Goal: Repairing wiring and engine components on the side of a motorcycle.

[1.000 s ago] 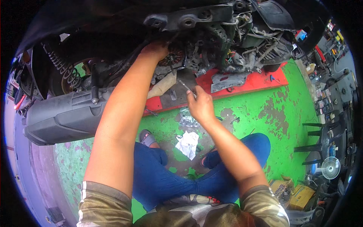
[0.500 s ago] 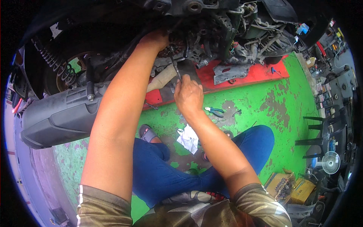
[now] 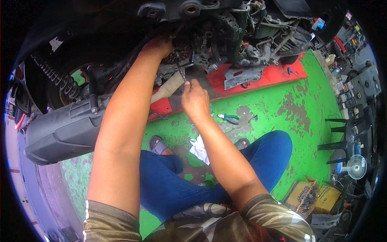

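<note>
My right hand (image 3: 194, 97) is closed round the lower end of a slim metal wrench (image 3: 181, 71). The wrench slants up and left to a round, finned engine part (image 3: 177, 55) on the motorcycle. Beside that part, my left hand (image 3: 158, 46) reaches in under the dark bodywork; its fingertips are lost in shadow, so what it grips cannot be seen. Just below the wrench lies a pale, dusty pipe section (image 3: 170, 86), joined to the big grey muffler (image 3: 60, 131) on the left.
A red lift platform (image 3: 278, 76) runs under the engine. On the green floor lie pliers (image 3: 229, 118) and a crumpled white cloth (image 3: 199, 150). A coil shock absorber (image 3: 60, 76) stands at the left. Cardboard boxes (image 3: 300, 195), a dark chair (image 3: 342, 141) and a small fan (image 3: 356, 167) are at the right.
My right hand has shifted slightly left and the wrench has become more upright. My left hand has also moved a little left, leaving more of the finned part in sight.
</note>
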The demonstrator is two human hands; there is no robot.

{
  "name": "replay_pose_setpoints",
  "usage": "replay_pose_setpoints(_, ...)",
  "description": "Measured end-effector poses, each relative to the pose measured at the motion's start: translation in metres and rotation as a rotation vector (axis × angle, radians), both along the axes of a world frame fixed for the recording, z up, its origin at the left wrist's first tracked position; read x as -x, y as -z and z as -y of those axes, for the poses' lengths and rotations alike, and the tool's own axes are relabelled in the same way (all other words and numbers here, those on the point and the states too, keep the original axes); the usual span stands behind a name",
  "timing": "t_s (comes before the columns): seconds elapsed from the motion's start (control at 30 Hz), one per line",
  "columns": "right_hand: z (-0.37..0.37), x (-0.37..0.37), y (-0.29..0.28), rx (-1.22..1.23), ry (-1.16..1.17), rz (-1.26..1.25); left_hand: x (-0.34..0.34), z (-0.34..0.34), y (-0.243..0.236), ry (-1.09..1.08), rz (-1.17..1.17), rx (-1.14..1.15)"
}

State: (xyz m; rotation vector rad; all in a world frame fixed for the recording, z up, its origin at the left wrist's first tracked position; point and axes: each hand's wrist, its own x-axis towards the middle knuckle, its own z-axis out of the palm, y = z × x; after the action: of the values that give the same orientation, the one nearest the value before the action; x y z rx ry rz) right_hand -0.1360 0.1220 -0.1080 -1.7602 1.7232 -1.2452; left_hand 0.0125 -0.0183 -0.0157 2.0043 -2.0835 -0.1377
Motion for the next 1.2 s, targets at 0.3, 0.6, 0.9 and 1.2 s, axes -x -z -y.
replay_pose_setpoints(0.3,0.006,0.017,-0.029,-0.88,-0.31,1.27,-0.003,-0.001,0.003,0.025,0.028,0.086)
replay_pose_setpoints(0.6,0.012,0.012,-0.019,-0.35,-0.151,0.214,0.007,-0.015,-0.019,-0.074,0.015,-0.095)
replay_pose_setpoints(0.9,0.004,0.012,-0.012,-0.34,-0.182,0.445,-0.001,-0.007,0.0,0.038,0.056,0.145)
replay_pose_setpoints(1.2,0.019,-0.008,0.017,-0.206,-0.072,0.753,0.01,-0.015,-0.012,0.135,0.158,0.145)
